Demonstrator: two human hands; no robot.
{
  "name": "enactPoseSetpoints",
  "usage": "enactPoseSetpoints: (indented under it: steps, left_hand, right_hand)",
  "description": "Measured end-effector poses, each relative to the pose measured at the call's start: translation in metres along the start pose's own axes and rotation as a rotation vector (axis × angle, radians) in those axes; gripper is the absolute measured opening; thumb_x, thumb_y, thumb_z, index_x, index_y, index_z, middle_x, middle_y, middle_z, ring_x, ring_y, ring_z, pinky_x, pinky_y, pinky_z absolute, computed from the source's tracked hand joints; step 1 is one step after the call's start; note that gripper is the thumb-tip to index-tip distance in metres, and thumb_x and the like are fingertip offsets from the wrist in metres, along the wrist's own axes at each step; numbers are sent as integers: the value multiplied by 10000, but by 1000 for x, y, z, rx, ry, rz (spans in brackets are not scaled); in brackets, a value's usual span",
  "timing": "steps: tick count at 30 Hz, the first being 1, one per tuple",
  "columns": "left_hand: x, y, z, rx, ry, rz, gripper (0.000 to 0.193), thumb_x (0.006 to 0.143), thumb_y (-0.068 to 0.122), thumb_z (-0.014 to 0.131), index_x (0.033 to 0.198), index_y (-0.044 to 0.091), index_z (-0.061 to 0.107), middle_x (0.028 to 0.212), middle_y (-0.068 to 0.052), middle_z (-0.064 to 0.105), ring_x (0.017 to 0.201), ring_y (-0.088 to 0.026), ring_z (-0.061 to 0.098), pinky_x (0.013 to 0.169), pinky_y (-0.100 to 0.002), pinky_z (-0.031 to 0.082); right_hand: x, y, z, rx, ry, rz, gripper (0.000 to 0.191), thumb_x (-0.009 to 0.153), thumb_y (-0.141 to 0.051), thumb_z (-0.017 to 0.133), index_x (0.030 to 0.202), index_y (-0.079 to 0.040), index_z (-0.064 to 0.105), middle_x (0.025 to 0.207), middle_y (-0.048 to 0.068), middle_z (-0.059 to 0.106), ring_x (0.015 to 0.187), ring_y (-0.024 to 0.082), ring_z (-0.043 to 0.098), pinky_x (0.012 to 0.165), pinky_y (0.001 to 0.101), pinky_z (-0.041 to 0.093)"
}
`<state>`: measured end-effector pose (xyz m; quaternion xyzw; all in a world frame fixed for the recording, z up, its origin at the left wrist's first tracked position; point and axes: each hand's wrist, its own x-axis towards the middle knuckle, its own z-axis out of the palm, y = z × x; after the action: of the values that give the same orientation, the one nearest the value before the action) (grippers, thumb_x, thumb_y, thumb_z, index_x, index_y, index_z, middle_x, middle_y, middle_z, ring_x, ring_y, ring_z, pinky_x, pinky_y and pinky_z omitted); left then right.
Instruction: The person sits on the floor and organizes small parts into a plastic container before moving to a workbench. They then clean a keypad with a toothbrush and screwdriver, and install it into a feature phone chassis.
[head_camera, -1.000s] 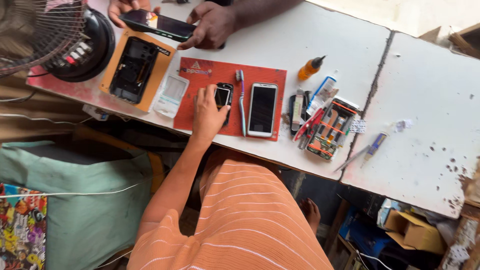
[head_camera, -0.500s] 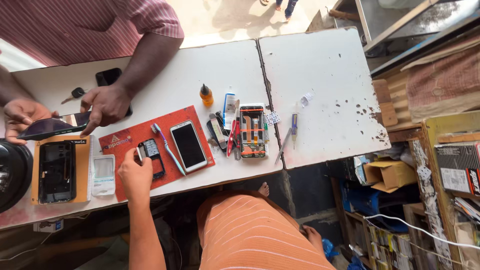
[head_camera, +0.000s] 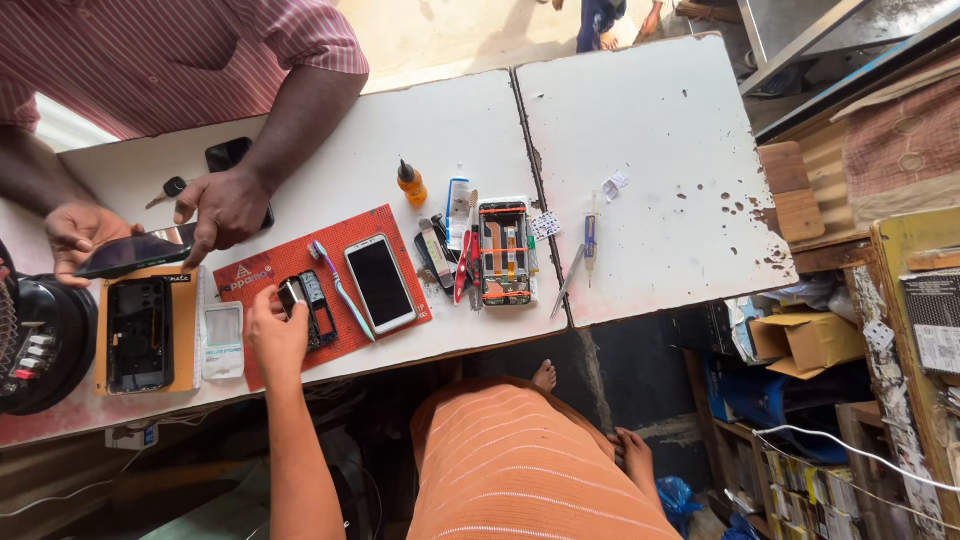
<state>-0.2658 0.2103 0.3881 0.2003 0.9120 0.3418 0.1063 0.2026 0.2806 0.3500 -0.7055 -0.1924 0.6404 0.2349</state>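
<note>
A: What packaging and labels lie on the white bench (head_camera: 640, 130)?

B: A flat orange cardboard box (head_camera: 186, 330) lies at the left with a dark phone frame in it, a small clear plastic packet (head_camera: 223, 340) just beside it, and a red rectangular work mat (head_camera: 330, 285) with a pale printed mark near its left corner. A small orange dropper bottle (head_camera: 411, 184) stands behind the mat.

A: And the left hand (head_camera: 275, 335)?

B: It reaches up from the bench's near edge onto the mat, fingers (head_camera: 262, 303) closed on a small black opened phone (head_camera: 310, 305). The right hand is out of view
</note>
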Motion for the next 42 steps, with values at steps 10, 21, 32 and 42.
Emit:
enactPoseSetpoints:
  steps: [10,21,32,42]
  left_hand:
    - [-18,-9,-6,-16,76,-1,669,803,271,854,1356,39,557,1125,-166,583,1022,-348,623,901,-454,526]
    - [-12,-10,7,-22,-8,-108,767,683,180,837,1312,25,426,1292,-229,490,1153,-402,568,924,-497,513]
    - [-62,32,21,-516,-310,58,673,864,169,796,1454,61,491,1087,-74,658,912,-148,650,750,-286,541]
    - [-160,103,89,-870,-774,110,610,944,87,714,1470,52,406,1208,-103,632,1053,-159,659,864,-295,573]
  right_hand:
    - [-3,26,30,-327,-43,-213,285,1048,-224,642,1229,-19,724,1105,163,727,945,177,675,776,313,533]
    - [-4,-24,60,-336,-131,-599,277,1078,-134,533,1267,33,648,1094,136,733,951,188,707,809,313,573]
    - [-13,-42,90,-264,-569,-744,240,1020,-79,591,1207,19,707,1093,109,772,1015,159,729,907,293,575]
    - [-13,-56,109,-98,-903,-563,617,1028,-47,539,1590,-73,287,1474,159,494,1304,193,579,1027,357,560]
